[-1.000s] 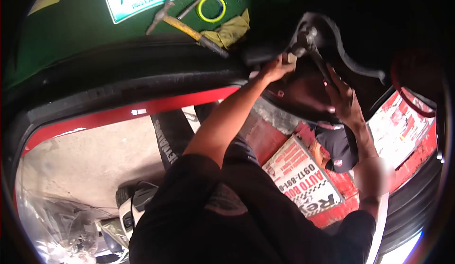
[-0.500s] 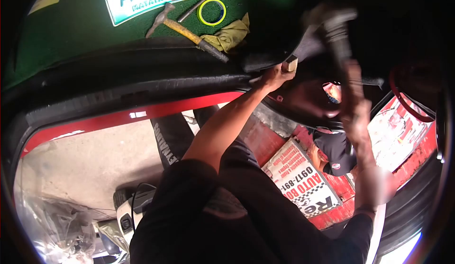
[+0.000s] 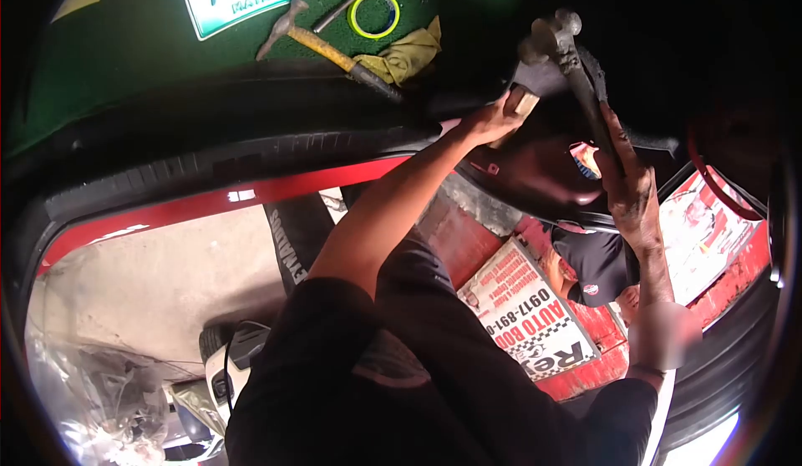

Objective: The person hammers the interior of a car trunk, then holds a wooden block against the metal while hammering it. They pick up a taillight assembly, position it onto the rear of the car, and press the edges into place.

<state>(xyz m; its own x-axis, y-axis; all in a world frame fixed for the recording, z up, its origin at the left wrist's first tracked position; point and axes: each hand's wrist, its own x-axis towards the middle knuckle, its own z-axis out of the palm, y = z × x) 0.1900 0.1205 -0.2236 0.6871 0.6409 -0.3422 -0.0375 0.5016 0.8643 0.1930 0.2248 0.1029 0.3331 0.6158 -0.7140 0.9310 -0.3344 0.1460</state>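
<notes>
My left hand (image 3: 494,123) is closed around a wooden block (image 3: 525,101), whose pale end sticks out past the thumb and fingers. A ball-peen hammer (image 3: 591,90) is in my right hand (image 3: 632,194), gripped by its handle, with the forefinger laid along it. The hammer's head is up beside the block, overlapping a grey, sheet-like piece (image 3: 539,78) just beyond my left hand. Dark shadow hides much of what lies behind the hammer head.
Across the green mat (image 3: 167,65) lie a second hammer (image 3: 326,48) with a yellow handle, a tape roll (image 3: 354,23), a cloth (image 3: 411,56), a metal rod (image 3: 338,13) and a licence plate (image 3: 196,6). A red car-body edge (image 3: 167,211) runs below. Another person's dark shirt (image 3: 589,261) shows at right.
The hammer in my right hand was blurred by motion and now shows sharply, its head shifted left toward the block. My left hand still holds the block, moved slightly.
</notes>
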